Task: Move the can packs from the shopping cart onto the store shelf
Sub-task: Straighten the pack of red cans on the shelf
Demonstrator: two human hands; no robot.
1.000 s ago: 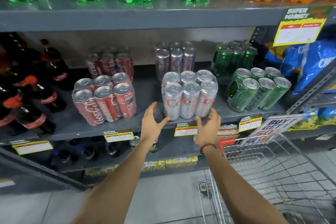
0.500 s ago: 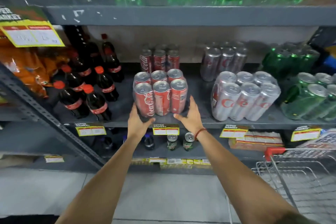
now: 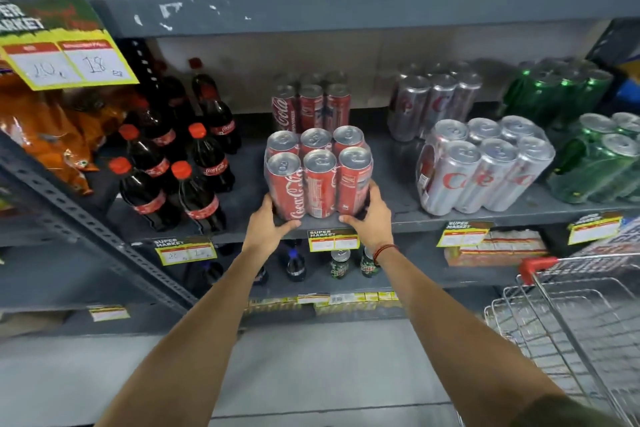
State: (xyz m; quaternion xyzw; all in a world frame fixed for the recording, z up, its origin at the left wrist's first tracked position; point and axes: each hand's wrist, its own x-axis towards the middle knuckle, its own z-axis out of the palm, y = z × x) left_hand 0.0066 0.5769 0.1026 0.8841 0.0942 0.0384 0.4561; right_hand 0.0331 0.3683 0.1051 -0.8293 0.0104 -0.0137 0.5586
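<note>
1. Head view, vs 0.5 s ago: both hands have closed in on the red can pack (image 3: pixel 318 177). Left hand (image 3: pixel 268 225) now grips its lower left corner, right hand (image 3: pixel 369 218) its lower right, thumbs across the front base. Before, the palms sat just off it. The view has also swung slightly left.
2. Pack location: near edge of the middle shelf (image 3: pixel 408 222), upright, in front of a second red pack (image 3: pixel 311 107) at the far wall.
3. Materials: six slim aluminium cans, silver tops, under glossy shrink film. Shelf is grey painted steel with chipped paint and a perforated angle upright at left.
4. Neighbours: cola bottles (image 3: pixel 173 180) left, well apart; silver can pack (image 3: pixel 485 166) right, with a clear gap; green can pack (image 3: pixel 602 163) further right.
5. Shopping cart (image 3: pixel 568 315): chrome wire, red handle, lower right, beside the right forearm.
</note>
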